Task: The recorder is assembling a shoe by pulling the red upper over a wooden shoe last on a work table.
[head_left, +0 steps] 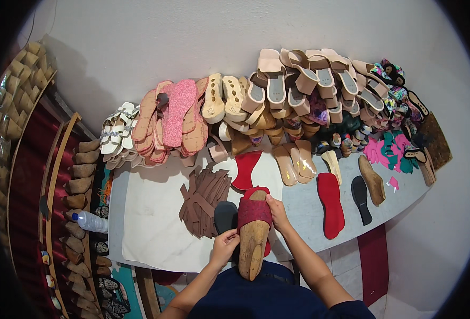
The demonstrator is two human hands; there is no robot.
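In front of my body is a wooden shoe last (254, 247), its toe pointing away from me and its heel toward me. A dark red patterned strap (255, 211) wraps over its front part, and red sole edges show at the toe and beside the heel. My right hand (277, 213) is closed on the strap's right side near the toe. My left hand (225, 248) is closed at the left edge of the last, just below the strap; its fingertips are partly hidden. A black sole (225, 215) lies just beyond my left hand, partly covered by the last.
Brown strips (203, 202) lie left of centre, beside a red cut piece (247, 169). Red soles (329, 207), another black sole (360, 196) and a bare last (372, 181) lie right. Stacked heeled sandals (298, 80) and pink soles (179, 111) line the wall. A bottle (91, 221) stands left.
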